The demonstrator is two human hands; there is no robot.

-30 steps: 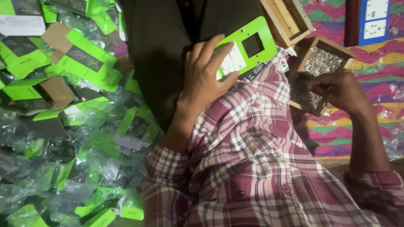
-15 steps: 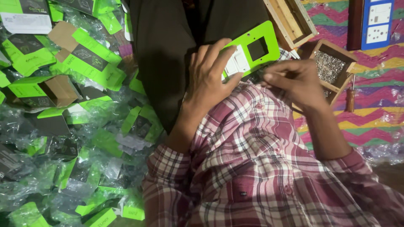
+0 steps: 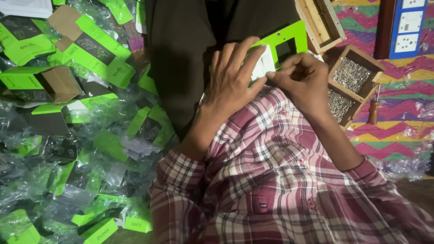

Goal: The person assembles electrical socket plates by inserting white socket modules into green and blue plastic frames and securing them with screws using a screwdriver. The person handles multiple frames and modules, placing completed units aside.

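Head view, left hand (image 3: 233, 77) holding green card (image 3: 282, 45), right hand (image 3: 303, 81) pinching

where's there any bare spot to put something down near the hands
Little room. The striped mat lies bare below the wooden screw tray, between it and the right sleeve. Left of the left hand, green boxes and plastic wrap cover everything. The right hand crowds the green plate.
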